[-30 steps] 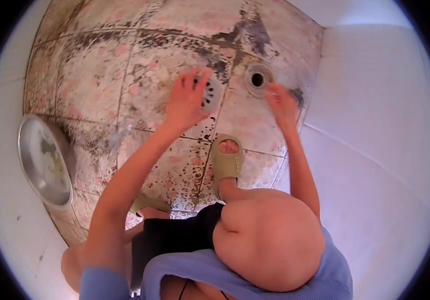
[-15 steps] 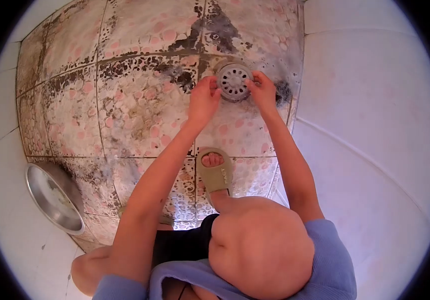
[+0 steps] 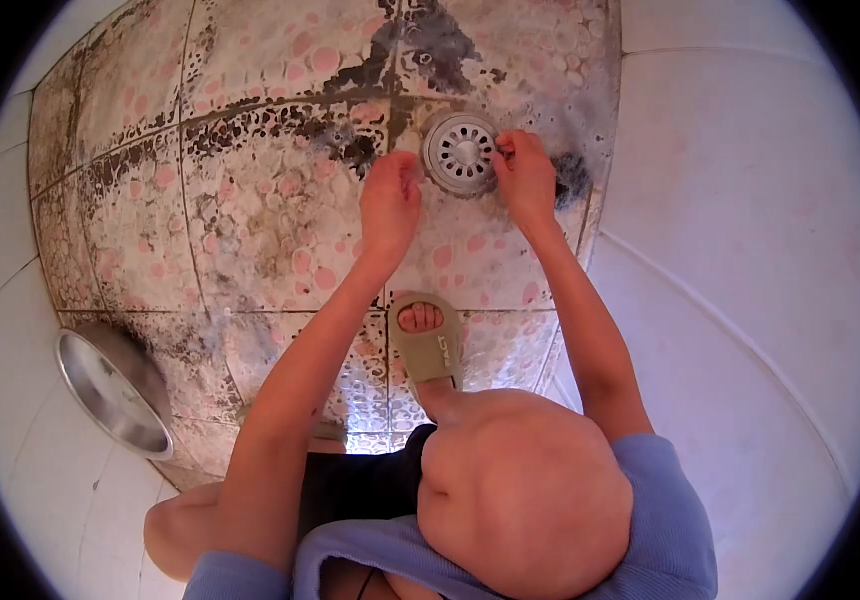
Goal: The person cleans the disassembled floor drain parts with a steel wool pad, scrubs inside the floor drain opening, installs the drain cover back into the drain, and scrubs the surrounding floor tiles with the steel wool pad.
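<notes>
A round metal drain cover [image 3: 461,152] with a ring of slots lies in the tiled floor, flat as far as I can see. My left hand [image 3: 390,207] is just to its left, apart from the rim, fingers loosely bent and holding nothing. At the opposite side is my right hand [image 3: 527,183], its thumb and fingertips at the cover's right edge. Those fingers are bent and not wrapped round anything; whether they still touch the rim is hard to tell.
Worn, stained floor tiles [image 3: 280,230] surround the drain. A steel basin [image 3: 115,390] leans at the lower left by the wall. A green slipper [image 3: 426,340] on my foot is below the drain. White wall [image 3: 730,200] rises on the right.
My left hand has let go of the drain cover and drawn back to the left. My right hand has loosened at the edge. The cover now sits flush in the floor.
</notes>
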Available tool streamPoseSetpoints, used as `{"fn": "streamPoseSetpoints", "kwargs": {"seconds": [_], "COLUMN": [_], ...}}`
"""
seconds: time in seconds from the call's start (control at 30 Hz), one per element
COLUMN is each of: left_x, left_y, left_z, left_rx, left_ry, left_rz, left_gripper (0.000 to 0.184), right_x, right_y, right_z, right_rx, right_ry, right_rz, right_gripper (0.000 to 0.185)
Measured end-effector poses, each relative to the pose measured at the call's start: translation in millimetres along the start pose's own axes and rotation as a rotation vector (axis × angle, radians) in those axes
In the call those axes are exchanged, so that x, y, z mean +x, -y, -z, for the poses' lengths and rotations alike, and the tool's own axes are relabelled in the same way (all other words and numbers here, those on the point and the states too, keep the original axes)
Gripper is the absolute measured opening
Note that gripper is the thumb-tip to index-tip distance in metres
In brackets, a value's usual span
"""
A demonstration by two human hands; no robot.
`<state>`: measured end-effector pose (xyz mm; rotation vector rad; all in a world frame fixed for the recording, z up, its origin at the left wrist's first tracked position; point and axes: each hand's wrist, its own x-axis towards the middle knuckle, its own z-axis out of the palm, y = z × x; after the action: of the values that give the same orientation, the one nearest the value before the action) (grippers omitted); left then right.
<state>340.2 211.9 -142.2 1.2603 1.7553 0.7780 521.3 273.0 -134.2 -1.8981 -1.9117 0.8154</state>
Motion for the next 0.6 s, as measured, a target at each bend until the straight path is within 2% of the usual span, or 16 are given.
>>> {"fn": "streamPoseSetpoints", "kwargs": {"seconds": [0.07,0.17,0.2,0.27,0.37,0.47,0.5,0.57,0.6], "left_x": [-3,-2,-1,-2,-1,-2,-8,-16,-18], "left_y": [-2,-9,-11,-13,-16,-24,-26,-23,-7], "left_z": [-1,-6,-10,-15,-16,3,16,54,69], "left_rx": [0.191,0.505,0.614,0.601,0.605,0.565,0.541,0.576,0.588], "left_ry": [-0.005,0.074,0.115,0.253,0.356,0.328,0.31,0.327,0.253], "left_rz": [-0.258,-0.582,-0.678,-0.635,-0.595,-0.571,-0.555,-0.387,-0.363], "left_gripper": [0.041,0.049,0.053,0.061,0.07,0.075,0.076,0.075,0.073], "right_x": [-9,-30,-36,-43,-45,-32,-21,9,27], "right_y": [5,-5,-2,5,-29,-68,-66,-58,-57], "right_z": [8,21,32,53,46,32,36,40,30], "right_rx": [0.029,-0.019,-0.128,-0.345,-0.512,-0.337,-0.277,-0.147,-0.214], "right_ry": [0.006,-0.088,-0.189,-0.385,-0.356,-0.188,-0.237,-0.339,-0.418], "right_rz": [-0.036,0.18,0.215,0.283,0.255,0.265,0.232,0.172,0.213], "right_gripper": [0.024,0.025,0.026,0.029,0.03,0.031,0.031,0.032,0.032]}}
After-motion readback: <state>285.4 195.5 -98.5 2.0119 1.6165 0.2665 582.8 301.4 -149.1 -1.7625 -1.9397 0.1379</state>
